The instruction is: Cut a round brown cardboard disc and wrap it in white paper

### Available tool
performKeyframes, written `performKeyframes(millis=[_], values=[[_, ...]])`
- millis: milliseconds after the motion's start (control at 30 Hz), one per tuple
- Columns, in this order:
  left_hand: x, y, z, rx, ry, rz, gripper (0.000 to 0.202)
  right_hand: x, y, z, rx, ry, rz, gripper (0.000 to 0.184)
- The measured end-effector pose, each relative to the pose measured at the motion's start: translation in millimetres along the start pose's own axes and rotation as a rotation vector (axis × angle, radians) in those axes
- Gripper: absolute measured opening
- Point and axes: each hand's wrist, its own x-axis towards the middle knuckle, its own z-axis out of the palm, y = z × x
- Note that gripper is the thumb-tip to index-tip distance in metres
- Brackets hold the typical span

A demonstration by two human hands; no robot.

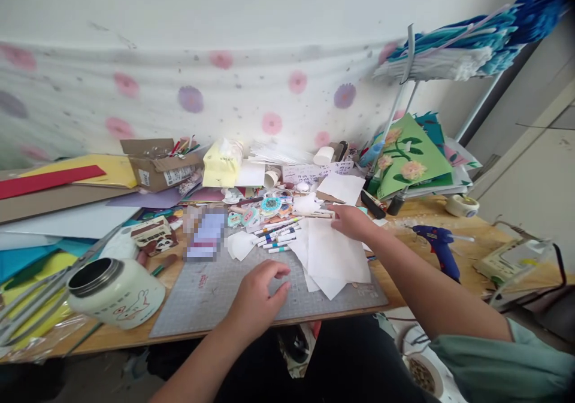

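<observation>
My right hand [353,222] reaches across the mess, fingertips bent down at the top edge of some loose white sheets [339,253], beside a thin pale stick [314,214]. The fingers are partly hidden, so I can't tell whether they grip either one or only touch. My left hand [258,295] is empty, fingers loosely curled with a gap to the thumb, above the gray cutting mat [179,307] on the wooden bench [494,214]. The sheets overlap on the mat's right side, and just left of them lies a row of markers [278,238]. A blue glue gun [435,241] lies beyond my right forearm; a wide-mouthed jar [130,295] tilts near the mat's left edge.
</observation>
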Motion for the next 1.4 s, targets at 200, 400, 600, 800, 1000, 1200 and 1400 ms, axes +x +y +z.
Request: performKeyframes(millis=[200, 400, 600, 800, 1000, 1200, 1400], values=[[-10.4, -4.6, 1.2, -0.124, 0.046, -0.096, 0.019, -6.1, -2.1, -16.0, 0.064, 0.120, -0.005, 0.018], [-15.2, -10.8, -0.2, -0.208, 0.095, -0.127, 0.027, -13.2, -10.7, -13.9, 0.131, 0.175, 0.046, 0.020], [-23.7, -18.2, -10.5, -0.279, 0.152, -0.124, 0.032, -16.1, -26.1, -26.7, 0.251, 0.240, 0.111, 0.024], [10.5, -3.6, -17.7, -0.372, 0.221, -0.111, 0.055, -21.8, -43.0, -40.6, 0.432, 0.294, 0.127, 0.025], [59.7, 17.7, -4.5, -0.564, 0.093, -0.163, 0.053, -36.5, -59.9, -43.7, 0.585, 0.298, 0.030, 0.021], [53.2, -3.7, 3.4, -0.766, 0.094, -0.254, 0.023, -47.7, -37.4, -36.1, 0.610, 0.254, 0.038, 0.030], [38.9, -17.7, 8.0, -0.920, 0.121, -0.389, 0.021, -58.3, -23.6, -8.5, 0.484, 0.136, 0.065, 0.027]])
